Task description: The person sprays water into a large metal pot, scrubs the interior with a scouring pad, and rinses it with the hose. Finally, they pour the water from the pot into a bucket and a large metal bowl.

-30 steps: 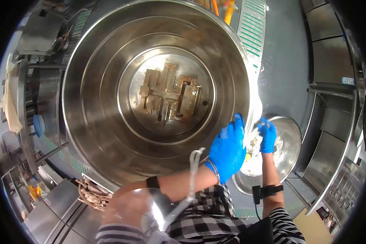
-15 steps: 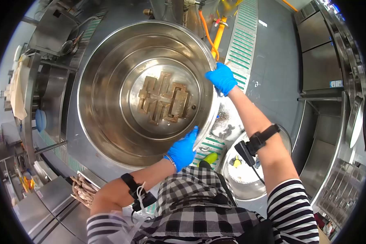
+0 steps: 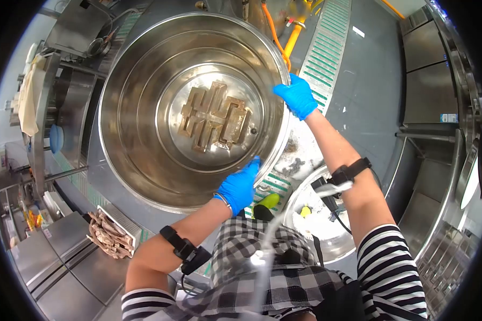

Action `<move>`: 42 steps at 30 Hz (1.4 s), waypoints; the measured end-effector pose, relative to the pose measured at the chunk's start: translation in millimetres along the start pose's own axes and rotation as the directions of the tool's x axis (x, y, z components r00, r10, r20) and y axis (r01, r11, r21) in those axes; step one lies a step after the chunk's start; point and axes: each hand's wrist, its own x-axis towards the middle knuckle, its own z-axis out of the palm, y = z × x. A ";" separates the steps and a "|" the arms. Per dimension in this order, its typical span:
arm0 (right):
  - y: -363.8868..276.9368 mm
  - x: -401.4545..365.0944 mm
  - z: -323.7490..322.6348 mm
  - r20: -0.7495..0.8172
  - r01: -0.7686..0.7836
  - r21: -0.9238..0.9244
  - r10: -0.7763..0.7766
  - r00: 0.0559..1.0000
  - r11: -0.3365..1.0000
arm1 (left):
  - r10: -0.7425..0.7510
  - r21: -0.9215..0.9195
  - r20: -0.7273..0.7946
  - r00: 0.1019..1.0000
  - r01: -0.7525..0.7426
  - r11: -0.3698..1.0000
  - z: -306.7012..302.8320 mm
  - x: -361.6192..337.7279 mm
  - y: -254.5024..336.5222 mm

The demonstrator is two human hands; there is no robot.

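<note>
A very large, round stainless steel pot fills the middle of the view, its open mouth facing me. On its bottom lies a brownish, angular metal fitting, with a small dark hole beside it. My left hand, in a blue glove, is closed around the near rim, its thumb over the edge. Farther right, my right hand, also blue-gloved, grips the same rim with the thumb on top. The fingers beneath the rim are hidden on both hands.
Right of the pot sit a white, dark-stained bag and a round metal basin with white contents. A green-slotted floor drain, yellow pipe and orange hose lie beyond. At lower left stands a crate of pale brown pieces.
Both hands keep their grip on the rim. The pot sits slightly higher and farther left in view, partly from camera motion. A blurred white cord has swung across my front.
</note>
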 end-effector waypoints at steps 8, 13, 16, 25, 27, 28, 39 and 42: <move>19.1 -18.4 -29.4 0.020 -0.176 0.092 0.174 0.984 0.980 | 0.070 0.052 -0.029 0.997 -0.069 0.996 13.8 0.2 41.8; 38.6 -23.9 -45.3 0.047 -0.189 0.147 0.184 0.982 0.971 | 0.067 0.049 0.001 0.998 -0.067 0.997 31.6 6.8 57.1; 44.3 -24.8 -47.3 0.031 -0.124 0.169 0.120 0.992 0.978 | 0.044 0.078 0.019 0.999 -0.046 0.996 35.0 8.0 59.5; 41.9 -34.1 -56.3 -0.021 -0.051 0.176 0.055 0.998 0.983 | 0.041 0.078 0.081 0.996 -0.047 0.996 48.8 12.4 63.9; 38.8 -36.6 -59.6 0.017 -0.107 0.182 0.105 0.994 0.977 | 0.033 0.103 0.046 0.998 -0.038 0.994 49.5 14.2 69.0; 39.7 -37.2 -60.5 0.012 -0.113 0.184 0.113 0.994 0.976 | -0.004 0.093 0.079 0.997 -0.003 0.996 43.5 13.2 73.0; 38.9 -29.0 -60.8 0.095 -0.169 0.024 0.166 0.981 0.985 | -0.051 0.143 0.103 0.993 0.036 0.989 31.0 12.3 77.6; 50.4 -21.4 -53.0 0.024 -0.072 -0.018 0.072 0.997 0.997 | 0.021 0.077 0.043 0.999 -0.024 0.997 39.2 12.0 64.9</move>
